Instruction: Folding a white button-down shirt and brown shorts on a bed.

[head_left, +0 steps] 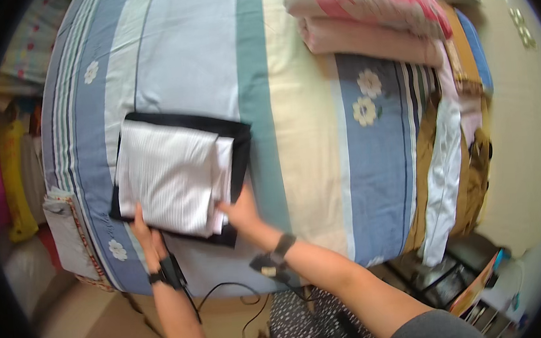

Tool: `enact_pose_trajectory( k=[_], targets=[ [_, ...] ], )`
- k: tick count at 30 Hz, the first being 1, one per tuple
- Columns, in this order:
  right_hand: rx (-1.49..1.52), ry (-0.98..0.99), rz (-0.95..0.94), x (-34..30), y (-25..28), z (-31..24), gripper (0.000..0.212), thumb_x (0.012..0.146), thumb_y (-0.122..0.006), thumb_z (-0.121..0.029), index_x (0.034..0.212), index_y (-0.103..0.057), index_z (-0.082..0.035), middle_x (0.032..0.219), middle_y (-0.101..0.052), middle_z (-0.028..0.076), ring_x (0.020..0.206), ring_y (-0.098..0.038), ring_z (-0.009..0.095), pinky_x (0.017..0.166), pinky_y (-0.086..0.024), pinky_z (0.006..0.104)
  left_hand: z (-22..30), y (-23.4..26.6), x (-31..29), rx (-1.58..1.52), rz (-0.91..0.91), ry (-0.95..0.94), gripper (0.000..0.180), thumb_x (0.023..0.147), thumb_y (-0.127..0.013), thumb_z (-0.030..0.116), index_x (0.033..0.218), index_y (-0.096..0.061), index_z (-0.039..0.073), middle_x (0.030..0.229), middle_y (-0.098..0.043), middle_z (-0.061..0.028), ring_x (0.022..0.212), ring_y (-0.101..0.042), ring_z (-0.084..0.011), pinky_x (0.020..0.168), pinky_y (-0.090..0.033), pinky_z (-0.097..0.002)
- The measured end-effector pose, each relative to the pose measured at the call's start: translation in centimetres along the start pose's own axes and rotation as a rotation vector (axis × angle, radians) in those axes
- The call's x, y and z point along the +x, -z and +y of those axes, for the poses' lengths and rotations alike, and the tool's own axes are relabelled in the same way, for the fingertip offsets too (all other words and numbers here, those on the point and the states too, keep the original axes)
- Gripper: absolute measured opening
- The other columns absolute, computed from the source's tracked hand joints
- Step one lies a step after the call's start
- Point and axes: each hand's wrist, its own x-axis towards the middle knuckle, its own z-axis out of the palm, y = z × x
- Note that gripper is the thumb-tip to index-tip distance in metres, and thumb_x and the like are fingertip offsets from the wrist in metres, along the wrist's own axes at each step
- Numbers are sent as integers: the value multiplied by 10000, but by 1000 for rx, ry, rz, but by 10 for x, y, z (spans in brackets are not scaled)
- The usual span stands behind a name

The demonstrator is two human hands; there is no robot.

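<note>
A white striped garment (169, 170), folded into a neat rectangle, lies on top of a folded black garment (241, 152) on the left part of the bed. The black one shows as a border around the white. My left hand (147, 239) grips the near left edge of this pile, thumb on top and fingers mostly hidden beneath. At the near right corner, my right hand (242, 214) has hold of the pile, its thumb over the white cloth; its other fingers are partly blurred. Dark bands circle both wrists.
The striped, flowered bedspread (310, 185) lies beneath. Folded pink blankets (366, 15) are stacked at the far right. Brown and white clothes (442, 174) hang along the right edge; a folded white cloth (72, 238) lies at the left edge. A black cable (229, 285) loops below the bed's near edge.
</note>
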Motion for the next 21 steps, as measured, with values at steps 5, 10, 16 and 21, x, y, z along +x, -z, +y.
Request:
enact_pose_trajectory(
  k=[5, 10, 16, 21],
  targets=[
    [81, 33, -68, -78, -98, 98, 695, 642, -648, -56, 1261, -342, 26, 1190, -475, 234, 1126, -456, 334, 962, -358, 371, 38, 192, -47, 112, 285, 27, 418, 854, -573, 247, 1145, -498, -43, 1084, -561, -114, 970, -529, -249, 878, -422, -379],
    [166, 145, -150, -75, -85, 102, 756, 659, -647, -65, 1319, -285, 5, 1226, -443, 203, 1137, -425, 298, 949, -359, 360, 45, 214, -35, 151, 316, 162, 504, 855, -563, 240, 1268, -372, 23, 1050, -556, -60, 844, -491, -186, 738, -414, -341],
    [105, -53, 13, -42, 99, 87, 332, 787, -609, -92, 1099, -525, -14, 869, -585, 47, 795, -553, 115, 706, -469, 259, 16, 140, -111, 533, 583, -65, 608, 815, -568, 185, 1340, -266, 137, 1073, -469, -33, 848, -406, -165, 654, -349, -334],
    [-605, 360, 844, -53, 337, 38, 416, 697, -577, -59, 1100, -483, -14, 1112, -492, 197, 1063, -447, 342, 953, -334, 406, -48, 43, -203, 465, 113, -79, 368, 828, -523, 53, 1188, -463, 101, 1104, -510, -18, 953, -521, -150, 758, -409, -290]
  ],
)
